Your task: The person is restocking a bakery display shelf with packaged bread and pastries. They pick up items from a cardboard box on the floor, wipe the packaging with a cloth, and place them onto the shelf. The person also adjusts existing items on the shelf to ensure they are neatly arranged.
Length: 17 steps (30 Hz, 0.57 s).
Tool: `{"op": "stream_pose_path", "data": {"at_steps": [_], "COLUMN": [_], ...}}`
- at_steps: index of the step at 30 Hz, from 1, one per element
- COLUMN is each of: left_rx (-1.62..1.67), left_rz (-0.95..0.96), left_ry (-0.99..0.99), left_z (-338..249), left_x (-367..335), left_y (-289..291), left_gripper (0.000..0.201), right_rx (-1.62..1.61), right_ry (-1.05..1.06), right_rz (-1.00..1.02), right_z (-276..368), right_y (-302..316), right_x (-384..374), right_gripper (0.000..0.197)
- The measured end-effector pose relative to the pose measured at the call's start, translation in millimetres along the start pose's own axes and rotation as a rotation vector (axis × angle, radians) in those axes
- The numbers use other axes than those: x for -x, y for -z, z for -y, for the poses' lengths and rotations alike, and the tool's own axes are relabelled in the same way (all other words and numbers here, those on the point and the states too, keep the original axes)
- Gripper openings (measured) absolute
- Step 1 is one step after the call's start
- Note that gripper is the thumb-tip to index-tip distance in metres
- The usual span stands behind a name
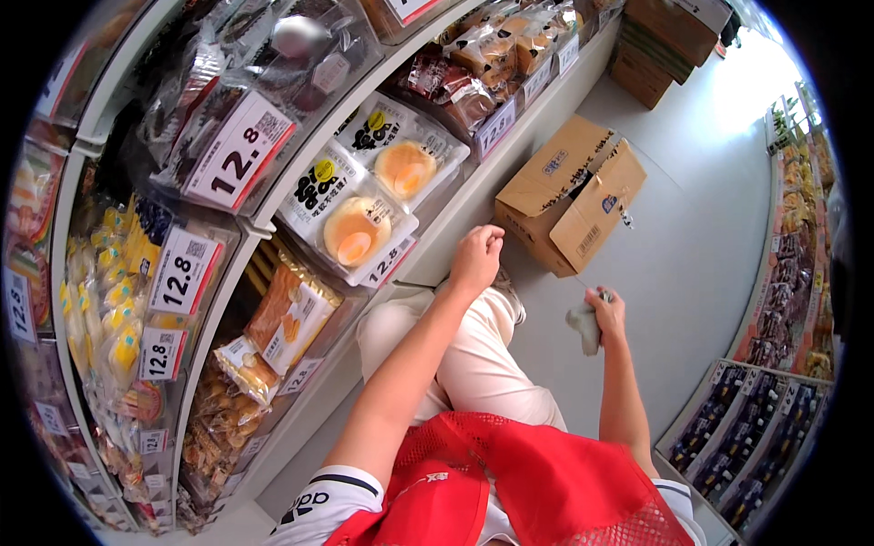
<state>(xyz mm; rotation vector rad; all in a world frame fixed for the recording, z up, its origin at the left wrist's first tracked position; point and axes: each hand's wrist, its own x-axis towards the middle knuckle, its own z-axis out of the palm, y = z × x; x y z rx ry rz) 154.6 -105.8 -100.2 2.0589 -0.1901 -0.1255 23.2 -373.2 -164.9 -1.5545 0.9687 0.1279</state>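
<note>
My right hand (610, 312) is closed around a crumpled grey cloth (584, 328), which hangs on the left side of my fingers above the floor. My left hand (476, 261) hovers over my knee with its fingers curled in, and nothing shows in it. Just beyond it stands a brown cardboard box (537, 214) on the floor, its top flaps partly raised with a dark gap between them. Neither hand touches the box. Left of my left hand, packaged round cakes in white-and-clear packs (357, 232) lie on a low shelf.
Tall shelves of packaged bread and pastries (282, 318) run along my left, with price tags on their edges. More cardboard boxes (642, 77) are stacked at the far end. Another shelf of packaged goods (792, 273) lines the right side. Grey floor (701, 209) lies between.
</note>
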Motion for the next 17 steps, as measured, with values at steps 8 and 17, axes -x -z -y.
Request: {"op": "stream_pose_path", "data": {"at_steps": [8,17], "left_rx": [-0.05,0.8], "left_rz": [0.067,0.264], "left_ry": [-0.262,0.307], "left_z": [-58,-88], "left_x": [135,177], "left_y": [53,69], "left_gripper": [0.019,0.075], "right_rx": [-0.371,-0.527], "right_ry": [-0.111,0.1], "right_rz": [0.162,0.698], "right_z": [4,134], "right_y": [26,-40], "right_x": [86,208], "right_gripper": [0.039,0.047]}}
